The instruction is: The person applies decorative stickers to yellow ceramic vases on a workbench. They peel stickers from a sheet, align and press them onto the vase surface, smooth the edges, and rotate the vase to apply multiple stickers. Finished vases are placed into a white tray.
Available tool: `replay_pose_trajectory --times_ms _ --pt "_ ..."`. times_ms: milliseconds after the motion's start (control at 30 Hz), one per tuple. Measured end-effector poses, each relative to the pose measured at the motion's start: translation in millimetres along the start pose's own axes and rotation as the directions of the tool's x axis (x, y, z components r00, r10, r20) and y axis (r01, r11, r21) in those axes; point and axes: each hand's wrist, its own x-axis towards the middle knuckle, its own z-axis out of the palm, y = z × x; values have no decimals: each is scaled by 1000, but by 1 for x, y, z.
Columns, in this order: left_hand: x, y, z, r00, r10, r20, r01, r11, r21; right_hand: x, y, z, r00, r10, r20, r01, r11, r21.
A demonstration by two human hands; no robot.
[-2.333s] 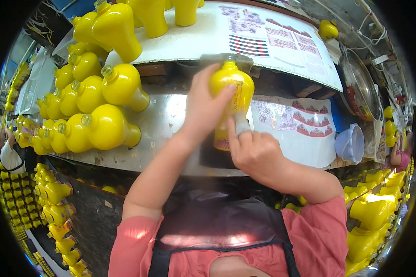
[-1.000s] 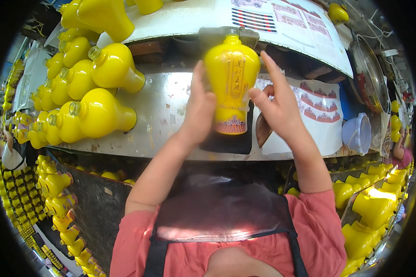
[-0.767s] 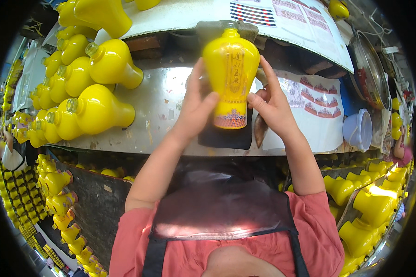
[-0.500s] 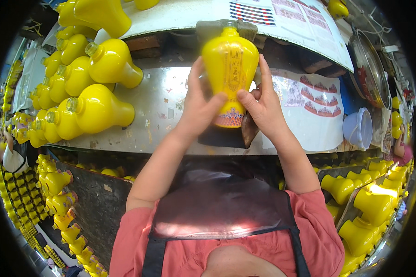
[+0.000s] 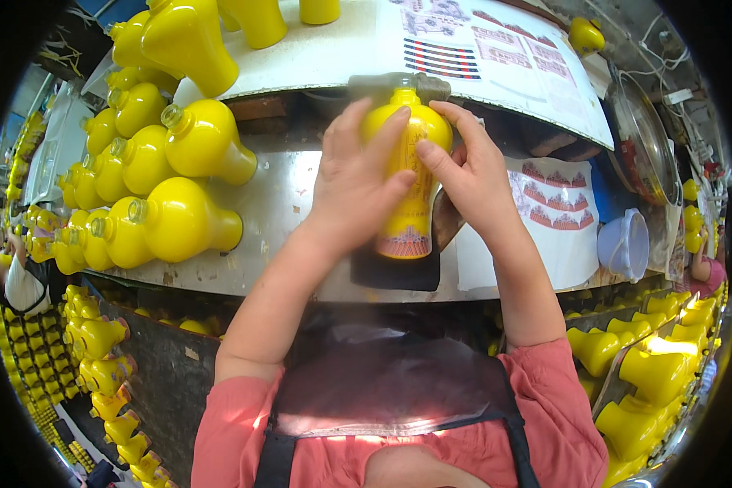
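Observation:
A glossy yellow bottle lies in front of me, its clear glass neck away from me on a grey padded rest. Gold lettering runs down its face, and a pink-and-blue patterned band circles the base end, which is over a black pad. My right hand grips the bottle's right side, thumb on the face and fingers around the shoulder. With fingers spread, my left hand passes over its left side, slightly blurred; whether it touches is hard to tell. A brown block shows beside the bottle, partly hidden.
Several plain yellow bottles lie stacked at the left of the metal table. Sheets of printed decals lie on the right, more on the white shelf behind. A pale blue bucket stands at the right edge. Bottle racks flank me.
My left hand has loosened from the bottle's side and spread over it. The right hand has shifted up along the bottle. The view has tilted, so the table appears lower.

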Motion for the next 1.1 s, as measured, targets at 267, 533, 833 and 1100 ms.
replay_pose_trajectory --times_ms 267,533,833,1100 --pt "3 1 3 1000 -5 -21 4 1000 -22 5 -3 3 1000 -9 -20 9 999 -43" --pt "-7 9 5 996 -85 38 88 992 -85 24 -9 -4 993 109 46 -107 993 -52" --pt "-8 7 6 995 -79 64 85 992 -92 54 -1 -9 970 192 149 -185 981 -55" --pt "-29 -3 12 947 -310 86 305 780 -547 20 16 -21 959 181 216 -224 955 195"
